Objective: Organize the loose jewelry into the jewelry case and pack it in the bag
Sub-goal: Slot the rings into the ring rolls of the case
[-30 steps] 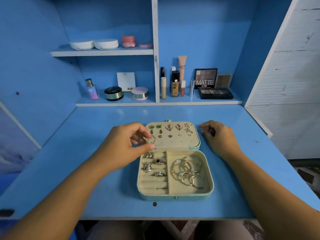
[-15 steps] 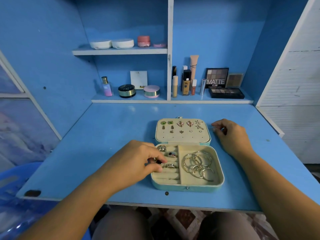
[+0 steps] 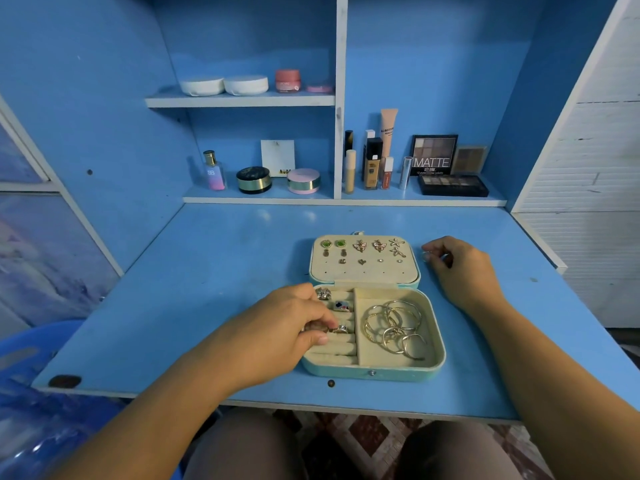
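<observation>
An open teal jewelry case (image 3: 372, 372) lies on the blue desk (image 3: 214, 289). Its lid panel (image 3: 363, 271) carries several earrings (image 3: 360, 245). Thin metal bangles (image 3: 394, 323) fill the right compartment. The left ring rolls hold a flower ring (image 3: 323, 293) and a dark-stone ring (image 3: 342, 305). My left hand (image 3: 277, 334) sits over those rolls, pinching a ring (image 3: 317, 328) down into a slot beside another ring (image 3: 341, 329). My right hand (image 3: 460, 271) rests on the desk right of the lid, its curled fingers on a small silver ring (image 3: 425, 253). No bag is in view.
Cosmetics line the back shelf: a perfume bottle (image 3: 214, 171), round compacts (image 3: 254, 180), foundation tubes (image 3: 372, 164) and eyeshadow palettes (image 3: 453, 185). Jars stand on the upper shelf (image 3: 242, 100). A blue plastic chair (image 3: 27, 348) is at the lower left. White panels (image 3: 588, 168) close off the right.
My left hand came down from the lid panel with the ring to the ring rolls. The camera view shifted left. My right hand stayed beside the lid.
</observation>
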